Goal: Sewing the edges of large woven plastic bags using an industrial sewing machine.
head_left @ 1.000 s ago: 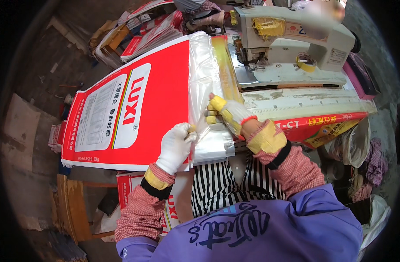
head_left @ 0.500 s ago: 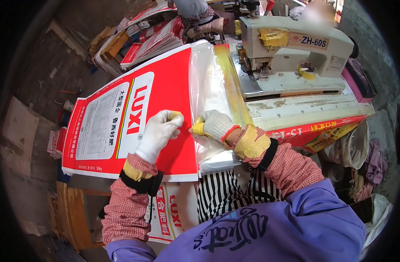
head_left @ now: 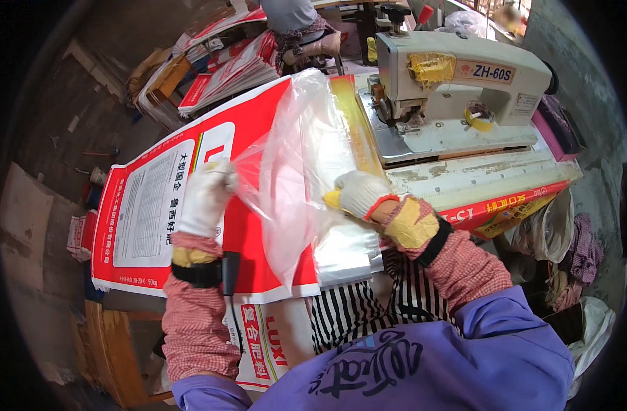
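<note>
A red and white printed sack [head_left: 255, 264] lies flat in front of me, with a clear plastic liner [head_left: 286, 185] at its right end. My left hand [head_left: 207, 195], in a white glove with yellow fingertips, is closed on an edge of the liner. It draws a thin film out over the sack's red face. On the right, my gloved right hand [head_left: 361, 194] rests on the layered clear plastic, its fingers curled together on the film. How much film lies under those fingers is hidden.
A sewing machine [head_left: 464, 82] stands at the right, with a yellow tape roll [head_left: 479, 116] on its bed. Stacked printed sacks [head_left: 238, 75] lie at the far left beside a seated person [head_left: 293, 20]. Plastic bags [head_left: 549, 229] hang at the right; another sack [head_left: 265, 335] lies near my lap.
My left hand has moved left, pulling the liner's film up and across the sack. My right hand has shifted right over the plastic.
</note>
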The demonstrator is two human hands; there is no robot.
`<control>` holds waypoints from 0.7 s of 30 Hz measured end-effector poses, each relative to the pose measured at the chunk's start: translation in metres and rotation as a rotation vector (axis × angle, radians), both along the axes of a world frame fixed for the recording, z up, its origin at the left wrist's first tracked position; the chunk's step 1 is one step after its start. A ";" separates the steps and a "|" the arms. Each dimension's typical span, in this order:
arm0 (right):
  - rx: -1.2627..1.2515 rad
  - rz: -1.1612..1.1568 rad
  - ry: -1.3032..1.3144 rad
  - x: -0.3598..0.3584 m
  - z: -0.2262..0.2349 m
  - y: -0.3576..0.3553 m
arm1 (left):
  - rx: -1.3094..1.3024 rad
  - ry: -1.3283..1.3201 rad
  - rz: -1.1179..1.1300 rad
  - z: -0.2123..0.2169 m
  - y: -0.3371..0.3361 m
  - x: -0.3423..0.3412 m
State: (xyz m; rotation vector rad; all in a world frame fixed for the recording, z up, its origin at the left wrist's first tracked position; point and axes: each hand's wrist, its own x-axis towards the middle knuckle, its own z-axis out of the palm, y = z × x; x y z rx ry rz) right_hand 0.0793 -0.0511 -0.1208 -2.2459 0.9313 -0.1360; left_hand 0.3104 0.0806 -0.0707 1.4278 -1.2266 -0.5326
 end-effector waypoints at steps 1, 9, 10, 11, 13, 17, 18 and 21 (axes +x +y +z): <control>-0.138 0.004 0.096 -0.002 -0.003 -0.003 | 0.032 0.259 -0.025 0.007 0.007 0.007; -0.591 0.200 -0.155 0.047 0.022 0.041 | 0.317 0.229 0.079 0.022 -0.007 -0.042; -0.588 0.204 -0.159 0.047 0.021 0.045 | 0.349 0.243 0.075 0.020 -0.006 -0.042; -0.533 0.217 -0.175 0.047 0.018 0.047 | 0.377 0.257 0.066 0.018 -0.009 -0.043; -0.420 0.288 -0.178 0.048 0.004 0.049 | 0.400 0.208 0.072 0.014 -0.021 -0.049; -0.546 0.424 -0.409 0.046 -0.025 0.060 | 0.522 -0.191 0.147 -0.019 -0.056 -0.045; -0.548 0.418 -0.402 0.045 -0.030 0.059 | 0.543 -0.466 0.152 -0.024 -0.067 -0.049; -0.307 0.381 -0.270 0.037 -0.025 0.053 | 0.710 -0.793 0.179 -0.036 -0.087 -0.075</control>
